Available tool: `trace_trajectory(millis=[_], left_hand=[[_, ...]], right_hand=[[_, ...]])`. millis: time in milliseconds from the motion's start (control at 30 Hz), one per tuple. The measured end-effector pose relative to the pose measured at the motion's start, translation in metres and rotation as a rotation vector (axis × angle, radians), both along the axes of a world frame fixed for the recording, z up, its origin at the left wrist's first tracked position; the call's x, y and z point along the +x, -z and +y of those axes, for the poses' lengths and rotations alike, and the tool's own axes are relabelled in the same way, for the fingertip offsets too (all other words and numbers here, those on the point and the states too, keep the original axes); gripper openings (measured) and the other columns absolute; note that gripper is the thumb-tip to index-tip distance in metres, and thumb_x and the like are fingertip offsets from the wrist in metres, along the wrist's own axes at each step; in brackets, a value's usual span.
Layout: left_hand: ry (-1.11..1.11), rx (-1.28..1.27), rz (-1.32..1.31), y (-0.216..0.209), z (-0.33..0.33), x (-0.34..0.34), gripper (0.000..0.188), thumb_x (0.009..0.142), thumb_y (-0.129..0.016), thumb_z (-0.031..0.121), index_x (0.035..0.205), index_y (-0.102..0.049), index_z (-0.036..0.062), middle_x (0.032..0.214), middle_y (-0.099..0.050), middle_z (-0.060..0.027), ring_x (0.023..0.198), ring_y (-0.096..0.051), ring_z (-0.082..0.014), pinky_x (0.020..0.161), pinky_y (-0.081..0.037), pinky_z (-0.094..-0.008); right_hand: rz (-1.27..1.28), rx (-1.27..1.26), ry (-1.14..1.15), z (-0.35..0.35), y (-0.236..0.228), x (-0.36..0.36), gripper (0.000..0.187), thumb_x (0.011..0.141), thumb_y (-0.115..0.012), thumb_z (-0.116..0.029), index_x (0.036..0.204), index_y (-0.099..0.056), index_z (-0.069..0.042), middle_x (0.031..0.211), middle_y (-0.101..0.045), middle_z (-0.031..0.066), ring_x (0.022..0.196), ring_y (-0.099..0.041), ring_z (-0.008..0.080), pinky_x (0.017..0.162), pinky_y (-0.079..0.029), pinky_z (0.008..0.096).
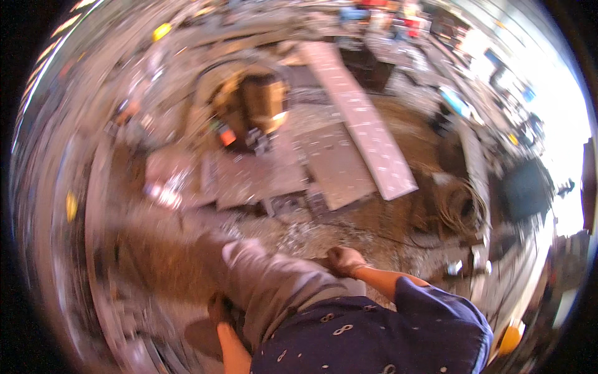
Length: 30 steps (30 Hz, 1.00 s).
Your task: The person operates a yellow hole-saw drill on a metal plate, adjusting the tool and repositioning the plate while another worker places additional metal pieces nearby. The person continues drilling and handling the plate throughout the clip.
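Observation:
My right hand (346, 261) hangs beside my grey trousers (293, 280), its fingers curled closed. Whether something sits inside that grip is hidden. On the other side of my legs, my left hand (219, 308) hangs low, dark and smeared, so its fingers do not show clearly. Ahead of me lie flat brown metal plates (336, 165), with a long, narrow, pale plate (361, 121) slanting across them. White marks dot its surface. Neither hand touches the plates.
Beyond the plates stands a yellow-brown rounded object (265, 103), blurred, with an orange item (225, 134) beside it. A coil of cable or hose (461, 206) lies to the right, near a dark bin-like container (526, 187). Scraps litter the ground (299, 234) before me.

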State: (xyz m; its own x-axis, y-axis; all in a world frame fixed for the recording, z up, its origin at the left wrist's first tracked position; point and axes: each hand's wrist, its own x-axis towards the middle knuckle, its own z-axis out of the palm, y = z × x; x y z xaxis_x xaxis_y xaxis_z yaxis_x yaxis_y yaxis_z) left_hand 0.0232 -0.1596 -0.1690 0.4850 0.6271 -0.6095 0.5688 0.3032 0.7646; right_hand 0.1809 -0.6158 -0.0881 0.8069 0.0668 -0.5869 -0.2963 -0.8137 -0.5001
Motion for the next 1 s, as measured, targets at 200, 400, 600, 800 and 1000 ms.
trace_trajectory(millis=[200,400,600,800,1000], left_hand=[[-0.379,-0.121,-0.150,-0.041,-0.019,0.011,0.029,0.102,-0.080,0.032,0.102,-0.073,0.0036,0.088,-0.068,-0.0067,0.075,-0.064,-0.0209,0.067,-0.053,-0.0402],[-0.463,-0.055,-0.151,-0.056,-0.025,0.016,0.033,0.102,-0.081,0.034,0.111,-0.072,0.0029,0.085,-0.065,-0.0063,0.076,-0.063,-0.0195,0.069,-0.054,-0.0385],[-0.331,0.104,-0.373,-0.071,-0.025,0.007,0.036,0.102,-0.081,0.043,0.103,-0.065,0.0113,0.083,-0.057,-0.0022,0.080,-0.059,-0.0208,0.083,-0.058,-0.0436],[-0.542,-0.774,-1.247,-0.109,-0.036,0.003,0.058,0.094,-0.077,0.069,0.097,-0.058,0.0146,0.083,-0.051,-0.0006,0.081,-0.054,-0.0218,0.089,-0.052,-0.0472],[-0.560,-0.791,-1.334,-0.104,-0.043,-0.009,0.068,0.090,-0.069,0.080,0.107,-0.062,0.0135,0.093,-0.057,-0.0029,0.089,-0.058,-0.0250,0.096,-0.050,-0.0496]], right_hand=[[-0.074,-0.017,-0.160,-0.010,0.041,-0.002,0.056,0.108,-0.051,-0.053,0.122,-0.078,-0.006,0.119,-0.075,0.0308,0.120,-0.070,0.0504,0.101,-0.054,0.0521],[-0.006,0.029,-0.114,-0.008,0.041,0.001,0.063,0.108,-0.051,-0.058,0.119,-0.079,-0.003,0.117,-0.076,0.0308,0.115,-0.073,0.0473,0.098,-0.055,0.0507],[-0.062,0.153,-0.106,-0.058,0.129,0.001,0.055,0.115,-0.055,-0.048,0.121,-0.080,0.000,0.118,-0.084,0.0172,0.112,-0.078,0.0347,0.099,-0.057,0.0456],[0.078,0.449,-0.042,-0.080,0.164,0.012,0.053,0.119,-0.049,-0.039,0.131,-0.074,0.006,0.133,-0.079,0.0164,0.119,-0.074,0.0325,0.104,-0.054,0.0446],[-0.375,0.032,-0.432,-0.144,0.222,0.033,0.046,0.116,-0.052,-0.034,0.133,-0.074,0.003,0.126,-0.079,0.0165,0.117,-0.074,0.0334,0.107,-0.054,0.0462]])
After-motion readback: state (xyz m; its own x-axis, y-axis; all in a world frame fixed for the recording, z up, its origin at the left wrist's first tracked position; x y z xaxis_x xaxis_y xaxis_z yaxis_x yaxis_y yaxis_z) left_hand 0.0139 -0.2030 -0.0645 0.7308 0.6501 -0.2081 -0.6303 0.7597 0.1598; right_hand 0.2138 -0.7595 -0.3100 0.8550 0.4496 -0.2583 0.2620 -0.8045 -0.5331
